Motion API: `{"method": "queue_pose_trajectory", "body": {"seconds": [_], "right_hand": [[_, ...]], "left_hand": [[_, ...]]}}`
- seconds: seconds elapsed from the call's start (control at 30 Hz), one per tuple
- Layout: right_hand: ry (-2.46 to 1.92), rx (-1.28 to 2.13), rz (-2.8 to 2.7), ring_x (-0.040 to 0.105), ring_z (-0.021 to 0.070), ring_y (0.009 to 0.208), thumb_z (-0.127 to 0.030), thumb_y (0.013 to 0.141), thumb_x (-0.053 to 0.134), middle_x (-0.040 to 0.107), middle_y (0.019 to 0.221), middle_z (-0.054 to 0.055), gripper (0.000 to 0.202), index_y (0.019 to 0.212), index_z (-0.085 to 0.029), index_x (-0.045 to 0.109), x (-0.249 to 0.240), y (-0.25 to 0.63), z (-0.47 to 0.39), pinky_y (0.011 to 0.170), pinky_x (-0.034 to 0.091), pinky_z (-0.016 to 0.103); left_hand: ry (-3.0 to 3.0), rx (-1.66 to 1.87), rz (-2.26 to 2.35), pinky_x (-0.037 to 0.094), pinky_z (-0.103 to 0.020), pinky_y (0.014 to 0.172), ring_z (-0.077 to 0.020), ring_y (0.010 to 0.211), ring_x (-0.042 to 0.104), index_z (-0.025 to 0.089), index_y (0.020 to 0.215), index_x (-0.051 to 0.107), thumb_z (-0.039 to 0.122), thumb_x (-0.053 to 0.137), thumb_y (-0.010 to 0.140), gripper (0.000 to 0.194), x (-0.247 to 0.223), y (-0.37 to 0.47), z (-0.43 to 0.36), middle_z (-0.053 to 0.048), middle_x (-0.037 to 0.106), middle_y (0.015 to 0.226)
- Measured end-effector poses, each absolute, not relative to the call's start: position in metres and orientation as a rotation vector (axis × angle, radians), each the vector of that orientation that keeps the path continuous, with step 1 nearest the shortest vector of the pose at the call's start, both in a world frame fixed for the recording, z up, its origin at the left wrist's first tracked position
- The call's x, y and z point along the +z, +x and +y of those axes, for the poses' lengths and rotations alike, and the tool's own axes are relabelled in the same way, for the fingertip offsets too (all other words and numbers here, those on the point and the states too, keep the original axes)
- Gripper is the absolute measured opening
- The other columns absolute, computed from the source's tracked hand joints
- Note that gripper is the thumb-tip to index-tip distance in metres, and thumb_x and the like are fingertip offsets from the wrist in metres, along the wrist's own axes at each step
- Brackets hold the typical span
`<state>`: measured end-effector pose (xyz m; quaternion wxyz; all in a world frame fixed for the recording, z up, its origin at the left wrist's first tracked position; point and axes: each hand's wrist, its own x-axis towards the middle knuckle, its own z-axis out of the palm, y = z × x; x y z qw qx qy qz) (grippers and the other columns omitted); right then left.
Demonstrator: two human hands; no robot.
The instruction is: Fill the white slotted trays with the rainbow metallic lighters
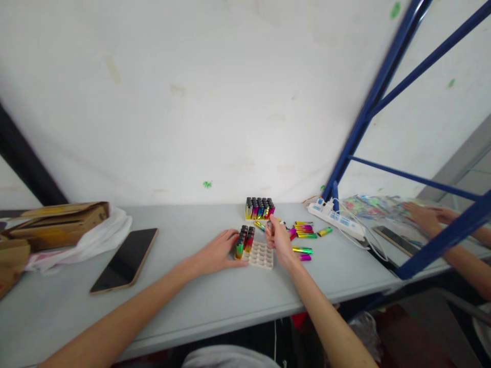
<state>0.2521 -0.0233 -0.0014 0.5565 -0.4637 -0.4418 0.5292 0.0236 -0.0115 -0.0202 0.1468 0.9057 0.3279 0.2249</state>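
The tray (264,257) is steadied by the wide left hand (219,251). The right hand (281,239) is narrowed, contents unclear; lighters (249,241) must be kept upright.

The tabletop (184,306) is showing pale grey, and the wall (184,102) is wearing off-white with green and yellowish smudges. The lighters (306,235) are gleaming metallic yellow, green, red and magenta. The tray (263,258) is looking cream, the tablet (125,259) black with a gold edge, the ladder frame (355,135) deep blue, the cardboard box (69,225) brown.
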Motion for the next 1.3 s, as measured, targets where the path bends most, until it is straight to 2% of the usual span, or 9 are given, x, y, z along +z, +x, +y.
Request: {"method": "queue_pose_trajectory", "body": {"seconds": [0.1,0.2,0.4,0.7,0.87,1.0,1.1,1.2,1.3], "right_hand": [[-1.188,1.210,-1.011,0.012,0.0088,0.042,-0.067,0.091,0.046,0.022,0.046,-0.007,0.057,0.055,-0.026,0.030,-0.002,0.247,-0.023,0.042,0.009,0.027],[-1.185,1.191,-1.048,0.013,0.0091,0.042,-0.063,0.091,0.046,0.025,0.046,-0.007,0.054,0.055,-0.026,0.031,-0.003,0.243,-0.024,0.042,0.009,0.027],[-1.157,1.248,-1.047,0.014,0.0092,0.041,-0.072,0.086,0.052,0.027,0.046,-0.007,0.057,0.057,-0.026,0.035,-0.003,0.245,-0.024,0.041,0.011,0.026],[-1.164,1.169,-1.076,0.016,0.0102,0.041,-0.070,0.090,0.047,0.027,0.046,-0.007,0.054,0.059,-0.027,0.034,-0.008,0.249,-0.020,0.040,0.013,0.027],[-1.062,1.245,-1.128,0.019,0.0097,0.043,-0.087,0.084,0.050,0.029,0.051,-0.008,0.065,0.072,-0.023,0.056,-0.003,0.250,-0.020,0.043,0.016,0.026],[-0.977,1.019,-1.330,0.041,0.0149,0.051,-0.086,0.086,0.049,0.047,0.061,-0.004,0.067,0.096,-0.022,0.068,0.007,0.258,-0.021,0.050,0.034,0.028],[-1.023,0.726,-1.571,0.057,0.0209,0.075,-0.074,0.093,0.054,0.062,0.079,0.003,0.053,0.099,-0.023,0.071,0.021,0.267,-0.028,0.070,0.048,0.033],[-1.051,0.404,-1.715,0.059,0.0254,0.094,-0.062,0.090,0.068,0.065,0.096,0.009,0.039,0.089,-0.023,0.073,0.037,0.271,-0.040,0.087,0.049,0.037],[-1.093,0.328,-1.838,0.059,0.0235,0.080,-0.056,0.091,0.070,0.066,0.083,0.006,0.033,0.084,-0.024,0.073,0.051,0.270,-0.053,0.082,0.048,0.036]], "left_hand": [[2.614,0.640,0.933,0.046,-0.050,0.115,-0.0363,0.128,0.058,0.018,0.132,0.063,0.070,0.076,0.082,0.073,-0.021,0.023,-0.012,-0.017,0.061,0.135],[2.608,0.641,0.937,0.045,-0.051,0.115,-0.0363,0.126,0.058,0.018,0.132,0.063,0.072,0.075,0.081,0.075,-0.020,0.024,-0.012,-0.017,0.061,0.136],[2.633,0.636,0.931,0.045,-0.051,0.114,-0.0364,0.127,0.058,0.019,0.134,0.062,0.072,0.074,0.082,0.075,-0.020,0.023,-0.011,-0.016,0.061,0.136],[2.624,0.625,0.941,0.045,-0.050,0.115,-0.0365,0.128,0.058,0.018,0.131,0.063,0.073,0.073,0.083,0.074,-0.020,0.023,-0.010,-0.017,0.060,0.135],[2.626,0.621,0.946,0.046,-0.049,0.114,-0.0362,0.127,0.058,0.018,0.132,0.063,0.071,0.074,0.083,0.073,-0.017,0.023,-0.013,-0.016,0.061,0.135],[2.617,0.617,0.951,0.046,-0.050,0.114,-0.0365,0.126,0.058,0.019,0.133,0.063,0.073,0.073,0.083,0.074,-0.016,0.023,-0.014,-0.016,0.060,0.135],[2.615,0.605,0.954,0.046,-0.050,0.115,-0.0365,0.126,0.058,0.018,0.133,0.062,0.073,0.072,0.083,0.075,-0.016,0.023,-0.014,-0.017,0.060,0.135],[2.612,0.606,0.958,0.045,-0.050,0.115,-0.0362,0.127,0.058,0.018,0.133,0.063,0.072,0.074,0.083,0.074,-0.017,0.023,-0.013,-0.016,0.060,0.135],[2.603,0.628,0.939,0.046,-0.050,0.114,-0.0363,0.126,0.058,0.019,0.132,0.064,0.071,0.075,0.082,0.073,-0.019,0.023,-0.013,-0.016,0.061,0.134]]}}
